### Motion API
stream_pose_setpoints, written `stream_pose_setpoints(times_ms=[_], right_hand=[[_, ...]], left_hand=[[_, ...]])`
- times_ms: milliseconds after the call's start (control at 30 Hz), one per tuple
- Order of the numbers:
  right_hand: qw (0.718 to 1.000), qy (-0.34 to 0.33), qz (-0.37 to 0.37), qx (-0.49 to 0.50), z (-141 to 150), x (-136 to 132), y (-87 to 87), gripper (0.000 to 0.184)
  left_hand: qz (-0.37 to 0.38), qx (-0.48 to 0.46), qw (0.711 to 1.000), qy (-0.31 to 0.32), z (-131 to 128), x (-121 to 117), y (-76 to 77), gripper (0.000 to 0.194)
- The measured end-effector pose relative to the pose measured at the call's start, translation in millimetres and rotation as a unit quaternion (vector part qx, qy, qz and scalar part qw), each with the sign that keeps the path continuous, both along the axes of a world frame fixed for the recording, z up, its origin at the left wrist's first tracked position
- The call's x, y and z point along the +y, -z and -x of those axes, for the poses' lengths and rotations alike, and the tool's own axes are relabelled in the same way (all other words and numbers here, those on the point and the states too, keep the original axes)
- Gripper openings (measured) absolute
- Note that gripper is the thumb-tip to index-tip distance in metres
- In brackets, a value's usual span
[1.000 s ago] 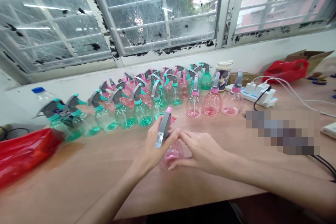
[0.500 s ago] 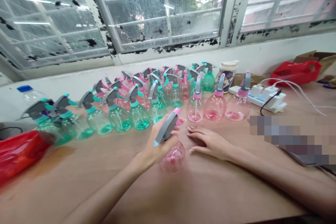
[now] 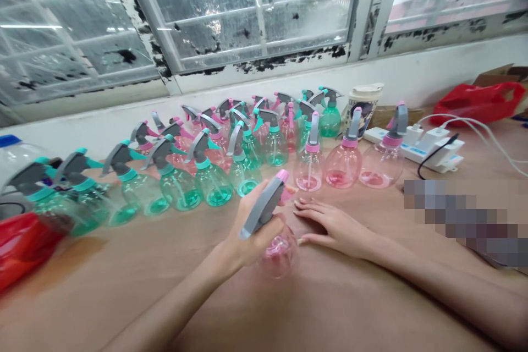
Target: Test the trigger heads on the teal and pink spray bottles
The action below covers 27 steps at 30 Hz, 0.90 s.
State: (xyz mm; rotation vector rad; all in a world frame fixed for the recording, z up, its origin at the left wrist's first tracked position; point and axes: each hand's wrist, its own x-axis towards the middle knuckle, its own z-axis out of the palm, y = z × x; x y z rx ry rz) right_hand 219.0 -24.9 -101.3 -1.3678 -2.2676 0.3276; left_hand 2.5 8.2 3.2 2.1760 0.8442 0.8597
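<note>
My left hand is wrapped round the neck of a pink spray bottle with a grey and pink trigger head, its nozzle pointing away from me. To the right of that bottle, my right hand rests on the brown table, fingers stretched out and holding nothing. Just beyond it stand three pink spray bottles, the nearest to the fingers being a clear pink one. A row of green spray bottles runs leftward past my left hand. Behind that row, more pink and green bottles crowd together.
Against the wall stand a patterned cup and a white power strip with cables. A red plastic bag lies at the far right, another red bag at the left edge. A blurred-out patch covers something on the right.
The view has shifted and tilted slightly, so the outer bottles lie farther toward the sides. My left hand still grips the pink spray bottle, and my right hand stays flat on the table.
</note>
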Motion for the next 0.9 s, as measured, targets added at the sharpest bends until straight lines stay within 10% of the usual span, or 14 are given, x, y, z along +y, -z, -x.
stream_pose_setpoints(times_ms=[900], right_hand=[[1.000,0.006,0.022,0.011,2.1,-7.4,-4.0,0.062]], left_hand=[[0.013,-0.071,0.997,0.039,-2.1,-2.1,5.1,0.038]])
